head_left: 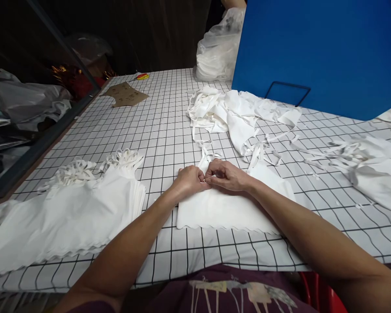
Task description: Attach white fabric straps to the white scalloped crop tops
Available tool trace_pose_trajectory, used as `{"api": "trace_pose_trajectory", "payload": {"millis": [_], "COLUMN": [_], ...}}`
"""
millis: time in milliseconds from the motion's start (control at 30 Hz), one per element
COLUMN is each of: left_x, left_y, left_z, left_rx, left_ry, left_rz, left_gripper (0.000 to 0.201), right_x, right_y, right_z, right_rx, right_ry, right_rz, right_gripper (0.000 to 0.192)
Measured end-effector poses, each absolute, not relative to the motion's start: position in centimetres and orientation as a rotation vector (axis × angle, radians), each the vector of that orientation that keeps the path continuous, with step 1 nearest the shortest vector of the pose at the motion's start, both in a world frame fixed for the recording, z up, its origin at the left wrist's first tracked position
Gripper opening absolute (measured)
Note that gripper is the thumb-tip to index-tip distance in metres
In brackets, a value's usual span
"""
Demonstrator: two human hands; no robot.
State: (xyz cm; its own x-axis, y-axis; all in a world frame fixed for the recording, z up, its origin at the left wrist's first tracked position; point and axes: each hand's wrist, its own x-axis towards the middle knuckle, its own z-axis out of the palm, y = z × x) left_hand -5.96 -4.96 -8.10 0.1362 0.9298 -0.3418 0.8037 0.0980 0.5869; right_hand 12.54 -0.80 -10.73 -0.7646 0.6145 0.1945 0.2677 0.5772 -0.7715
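A white camisole (228,213) with thin straps and a wavy hem lies flat on the table in front of me, hem towards me. My left hand (189,180) is closed in a pinch at its upper left edge, by the base of a strap. Right beside it, my right hand (228,175) pinches the same edge, fingertips nearly meeting those of the left. What exactly lies between the fingertips is mostly hidden. To the left rests a neat stack of white camisoles (91,213), their straps bunched at the top.
A loose heap of white garments (228,111) lies beyond my hands, with more white garments (381,169) at the right. Behind stand a blue board (316,52) and a plastic bag (220,52). A brown paper pattern (125,94) and yellow-red snips (142,76) lie at the far left.
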Motion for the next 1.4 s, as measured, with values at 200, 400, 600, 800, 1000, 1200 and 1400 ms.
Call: {"api": "trace_pose_trajectory", "payload": {"millis": [200,400,600,800,1000,1200,1400], "left_x": [-6.0,-5.9,-6.0,-6.0,-6.0,-6.1,-6.3], "left_y": [-4.9,-5.0,-5.0,-4.9,-4.9,-4.9,-4.9], "left_z": [-8.2,-7.9,-8.0,-8.2,-7.9,-8.0,-8.0], "left_rx": [1.723,1.698,1.702,1.720,1.735,1.704,1.700], "left_ry": [1.673,1.680,1.654,1.628,1.629,1.620,1.612], "left_rz": [0.242,0.255,0.255,0.249,0.231,0.235,0.248], "left_gripper": [0.029,0.024,0.019,0.018,0.019,0.020,0.021], "right_x": [12.6,12.8,12.9,13.1,13.1,13.3,12.8], "right_y": [-0.8,-0.6,-0.4,-0.6,-0.2,1.7,5.8], "right_z": [-10.7,-10.8,-10.4,-9.6,-9.4,-7.3,-4.6], "right_rx": [-0.694,-0.691,-0.577,-0.646,-0.626,-0.711,-0.802], "right_ry": [-2.367,-2.394,-2.518,-2.767,-2.858,-2.999,-2.808], "right_rz": [1.054,1.064,0.916,0.613,0.522,0.535,0.333], "right_gripper": [0.008,0.008,0.009,0.021,0.022,0.005,0.015]}}
